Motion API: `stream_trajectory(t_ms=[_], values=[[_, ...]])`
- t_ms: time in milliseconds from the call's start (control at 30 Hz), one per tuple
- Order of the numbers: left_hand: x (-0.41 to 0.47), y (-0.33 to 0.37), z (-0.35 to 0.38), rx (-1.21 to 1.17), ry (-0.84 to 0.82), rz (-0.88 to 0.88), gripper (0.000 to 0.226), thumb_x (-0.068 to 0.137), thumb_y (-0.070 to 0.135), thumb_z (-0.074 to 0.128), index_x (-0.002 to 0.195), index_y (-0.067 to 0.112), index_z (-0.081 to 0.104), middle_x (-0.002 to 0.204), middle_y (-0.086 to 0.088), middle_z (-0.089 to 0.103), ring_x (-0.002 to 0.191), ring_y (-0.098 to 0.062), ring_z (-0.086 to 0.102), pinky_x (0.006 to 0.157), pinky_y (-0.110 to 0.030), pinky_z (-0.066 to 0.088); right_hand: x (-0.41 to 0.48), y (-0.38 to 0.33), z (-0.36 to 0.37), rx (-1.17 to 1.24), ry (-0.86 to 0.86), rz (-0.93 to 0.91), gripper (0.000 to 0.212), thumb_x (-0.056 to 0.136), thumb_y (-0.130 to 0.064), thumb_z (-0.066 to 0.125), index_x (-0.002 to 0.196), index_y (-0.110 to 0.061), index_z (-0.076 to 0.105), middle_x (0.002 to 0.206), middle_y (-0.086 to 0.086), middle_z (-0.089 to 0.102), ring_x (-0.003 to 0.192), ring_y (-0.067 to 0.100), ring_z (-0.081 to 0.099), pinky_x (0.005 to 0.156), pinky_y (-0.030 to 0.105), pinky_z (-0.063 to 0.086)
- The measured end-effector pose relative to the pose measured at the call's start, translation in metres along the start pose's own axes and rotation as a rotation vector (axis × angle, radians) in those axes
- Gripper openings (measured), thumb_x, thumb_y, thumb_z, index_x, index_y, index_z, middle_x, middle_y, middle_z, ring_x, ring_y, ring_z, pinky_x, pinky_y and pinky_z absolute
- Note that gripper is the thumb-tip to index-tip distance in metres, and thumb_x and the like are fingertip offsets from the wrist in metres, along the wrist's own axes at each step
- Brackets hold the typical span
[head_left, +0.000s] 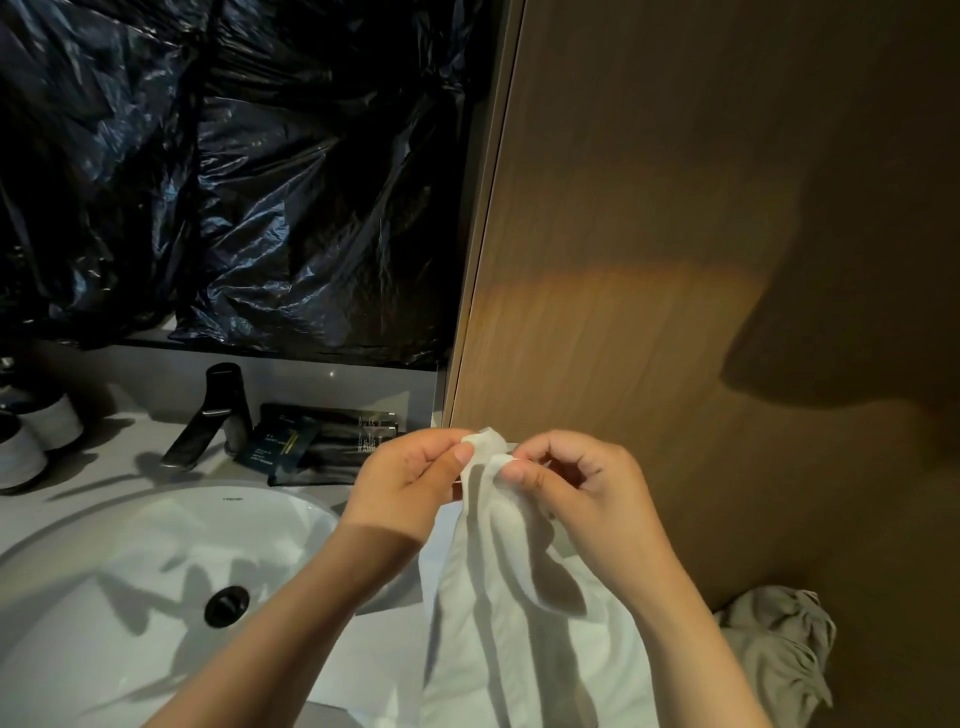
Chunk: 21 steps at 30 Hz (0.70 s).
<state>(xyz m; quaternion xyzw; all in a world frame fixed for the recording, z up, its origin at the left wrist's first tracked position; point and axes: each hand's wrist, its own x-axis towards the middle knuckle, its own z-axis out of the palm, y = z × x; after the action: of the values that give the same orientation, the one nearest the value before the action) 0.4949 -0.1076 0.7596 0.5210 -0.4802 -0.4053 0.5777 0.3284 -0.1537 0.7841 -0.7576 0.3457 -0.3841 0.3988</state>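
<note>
The left hand (410, 483) and right hand (582, 488) each pinch the top edge of the white towel (519, 623) between thumb and curled fingers, and it hangs bunched at the sink's (280, 514) 4 o'clock, so I judge the work barely begun, with spreading or folding not yet done.

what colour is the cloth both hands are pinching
White: the plain white towel cloth, pinched at its top corner by left hand and right hand, head view.

The towel (519, 597) runs off the bottom edge, lower end unseen. Its top corner is half buried between left hand (410, 483) and right hand (582, 488). Left edge slices the cups (21, 452). Print on the sachets (291, 447): too small to read.
</note>
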Motion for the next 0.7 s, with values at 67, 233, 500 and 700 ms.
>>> stream_trajectory(t_ms=[67,233,500,700], values=[[-0.001,0.001,0.001,-0.009,-0.030,-0.016,0.024,0.098,0.014,0.051,0.105,0.016,0.073,0.099,-0.002,0.075,0.096,-0.018,0.070,0.084,-0.032,0.057,0.001,0.001,0.000,-0.025,0.006,-0.002,0.012,0.088,-0.018,0.071,0.079,-0.026,0.072,0.070,-0.012,0.065,0.062,0.002,0.053,0.060,0.012,0.037],[-0.003,-0.001,0.003,-0.111,-0.025,-0.044,0.021,0.093,0.010,0.057,0.107,0.008,0.073,0.100,-0.004,0.075,0.097,-0.023,0.070,0.087,-0.033,0.057,0.001,0.003,0.002,-0.072,0.052,-0.021,0.015,0.088,-0.018,0.070,0.080,-0.031,0.070,0.070,-0.018,0.064,0.065,0.003,0.056,0.061,0.009,0.038],[-0.009,-0.001,0.004,-0.076,-0.090,0.069,0.019,0.090,0.015,0.060,0.104,0.015,0.073,0.097,0.001,0.076,0.093,-0.013,0.071,0.080,-0.020,0.054,0.000,0.009,0.005,-0.051,0.092,-0.026,0.016,0.089,-0.021,0.069,0.078,-0.032,0.068,0.067,-0.016,0.062,0.062,0.004,0.053,0.060,0.012,0.038],[-0.011,-0.006,0.007,0.104,0.028,0.159,0.020,0.093,0.013,0.058,0.101,0.025,0.072,0.092,0.010,0.074,0.089,-0.007,0.069,0.078,-0.023,0.056,0.001,0.010,0.007,-0.100,0.098,-0.040,0.010,0.088,-0.027,0.070,0.081,-0.035,0.069,0.080,-0.014,0.066,0.069,0.007,0.057,0.060,0.012,0.040]])
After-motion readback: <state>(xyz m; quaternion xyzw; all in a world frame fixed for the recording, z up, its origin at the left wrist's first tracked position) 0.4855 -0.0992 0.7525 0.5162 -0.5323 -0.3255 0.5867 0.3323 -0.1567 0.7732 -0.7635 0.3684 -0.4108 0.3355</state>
